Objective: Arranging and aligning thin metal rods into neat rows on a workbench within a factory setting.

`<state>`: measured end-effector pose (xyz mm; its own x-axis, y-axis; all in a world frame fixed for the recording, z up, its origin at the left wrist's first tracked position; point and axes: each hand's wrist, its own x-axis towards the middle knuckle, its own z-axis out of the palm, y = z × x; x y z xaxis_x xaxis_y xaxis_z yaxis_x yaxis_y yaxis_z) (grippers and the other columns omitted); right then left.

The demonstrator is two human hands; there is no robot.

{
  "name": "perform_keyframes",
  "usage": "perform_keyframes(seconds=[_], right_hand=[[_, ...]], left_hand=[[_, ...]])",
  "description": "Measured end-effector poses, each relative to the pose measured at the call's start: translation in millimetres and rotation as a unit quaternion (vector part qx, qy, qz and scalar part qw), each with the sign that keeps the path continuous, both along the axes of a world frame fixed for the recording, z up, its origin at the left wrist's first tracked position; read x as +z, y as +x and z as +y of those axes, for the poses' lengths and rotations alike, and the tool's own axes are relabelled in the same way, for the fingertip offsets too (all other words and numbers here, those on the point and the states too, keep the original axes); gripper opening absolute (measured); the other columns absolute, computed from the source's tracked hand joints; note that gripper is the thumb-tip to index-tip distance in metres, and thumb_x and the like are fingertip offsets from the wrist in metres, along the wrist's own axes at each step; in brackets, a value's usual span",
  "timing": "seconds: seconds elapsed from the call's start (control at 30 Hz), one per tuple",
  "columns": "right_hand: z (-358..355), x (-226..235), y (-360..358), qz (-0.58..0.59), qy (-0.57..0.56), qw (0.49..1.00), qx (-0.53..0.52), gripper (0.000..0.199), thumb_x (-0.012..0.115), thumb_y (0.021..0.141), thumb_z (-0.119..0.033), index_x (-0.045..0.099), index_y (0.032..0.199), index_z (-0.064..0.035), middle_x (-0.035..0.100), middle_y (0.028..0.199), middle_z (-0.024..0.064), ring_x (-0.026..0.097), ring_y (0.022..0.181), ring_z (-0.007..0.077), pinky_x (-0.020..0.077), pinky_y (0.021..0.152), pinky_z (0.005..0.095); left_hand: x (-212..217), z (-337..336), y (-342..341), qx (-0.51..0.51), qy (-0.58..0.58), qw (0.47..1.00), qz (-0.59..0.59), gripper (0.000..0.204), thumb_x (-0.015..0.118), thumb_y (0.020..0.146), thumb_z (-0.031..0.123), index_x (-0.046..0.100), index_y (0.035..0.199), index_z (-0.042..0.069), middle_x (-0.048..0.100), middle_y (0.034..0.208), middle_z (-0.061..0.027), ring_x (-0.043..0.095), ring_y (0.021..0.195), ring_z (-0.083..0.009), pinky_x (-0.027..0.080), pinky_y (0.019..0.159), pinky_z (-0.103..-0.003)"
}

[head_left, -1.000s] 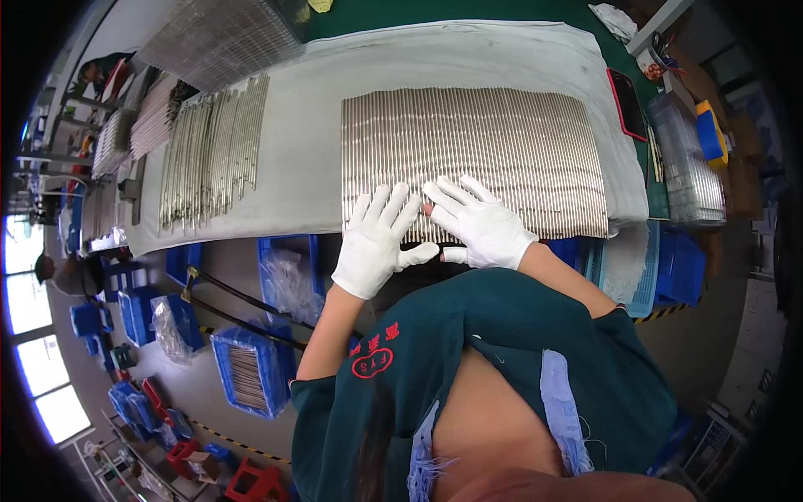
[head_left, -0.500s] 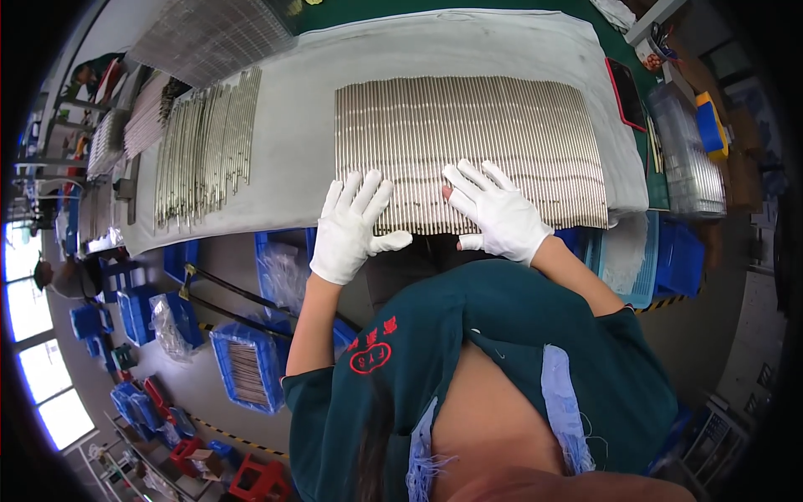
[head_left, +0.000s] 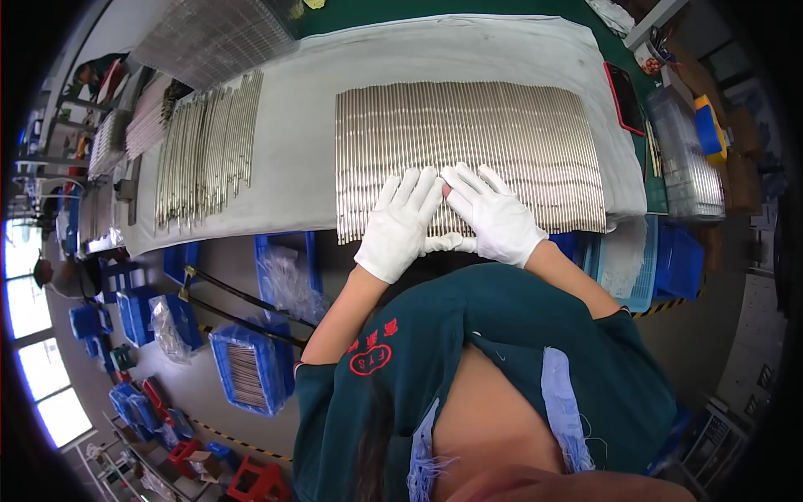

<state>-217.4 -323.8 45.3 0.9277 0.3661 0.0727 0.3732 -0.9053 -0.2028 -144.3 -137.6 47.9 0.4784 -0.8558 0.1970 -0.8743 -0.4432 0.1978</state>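
Note:
A wide row of thin silvery metal rods lies side by side on the white cloth. My left hand, in a white glove, rests flat on the near ends of the rods, fingers stretched out and pointing away from me. Close beside it my right hand, gloved too, lies flat on the same rods; one bare fingertip shows through its glove. Both thumbs point inward and meet at the row's near edge. Neither hand grips anything. The rod ends under the palms are hidden.
Left on the cloth lies a looser, uneven group of rods. A phone with a red edge lies at the right, near clear plastic boxes. Blue crates stand on the floor at left; a light-blue basket sits below the table's right side.
My left hand has slid right along the near edge, from the row's left corner to beside my right hand, so the thumbs now meet. My right hand has barely moved.

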Motion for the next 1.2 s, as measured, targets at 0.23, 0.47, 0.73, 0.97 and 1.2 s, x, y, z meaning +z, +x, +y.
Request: perform_keyframes(seconds=[0.23,0.47,0.73,0.97,1.2], right_hand=[[-11,3,-3,-0.024,0.08,0.996,0.007,0.074,0.063,0.08,-0.05,0.047,0.13,0.0025,0.041,0.143,0.0182,0.038,0.134,0.0329,0.0273,0.111,0.0463],[-70,2,-3,-0.149,0.039,0.984,-0.087,0.063,0.061,0.085,-0.04,0.046,0.133,-0.003,0.04,0.145,0.0156,0.037,0.135,0.0331,0.028,0.111,0.0459],[-117,-22,-1,-0.081,-0.051,0.975,-0.203,0.054,0.057,0.09,-0.033,0.05,0.132,-0.0014,0.046,0.141,0.0176,0.043,0.13,0.0324,0.0318,0.107,0.0397],[-128,-39,-1,-0.152,-0.044,0.971,-0.178,0.051,0.057,0.089,-0.035,0.055,0.127,-0.0012,0.049,0.136,0.0182,0.046,0.125,0.0327,0.0354,0.103,0.0415],[-124,-36,2,-0.151,-0.028,0.975,-0.16,0.048,0.058,0.089,-0.033,0.055,0.126,-0.0028,0.049,0.136,0.0187,0.048,0.122,0.0344,0.0364,0.102,0.0414]], left_hand=[[-4,18,-8,0.003,-0.087,0.996,-0.006,0.064,0.062,0.079,0.048,0.054,0.119,-0.001,0.052,0.12,-0.016,0.048,0.112,-0.0307,0.038,0.094,-0.042],[-7,104,79,0.184,-0.137,0.956,-0.183,0.032,0.052,0.094,0.022,0.058,0.117,0.0,0.058,0.116,-0.0184,0.054,0.098,-0.0349,0.046,0.086,-0.042],[-67,120,140,0.268,-0.143,0.939,-0.162,0.034,0.044,0.096,0.032,0.065,0.104,0.007,0.065,0.105,-0.0137,0.061,0.094,-0.0334,0.048,0.082,-0.044],[-59,114,137,0.332,-0.103,0.936,-0.048,0.04,0.044,0.096,0.036,0.064,0.115,0.007,0.062,0.118,-0.0163,0.057,0.109,-0.0338,0.042,0.095,-0.043],[-76,122,147,0.319,-0.17,0.926,-0.11,0.04,0.044,0.095,0.038,0.066,0.108,0.007,0.065,0.11,-0.0165,0.059,0.101,-0.0364,0.045,0.089,-0.045]])
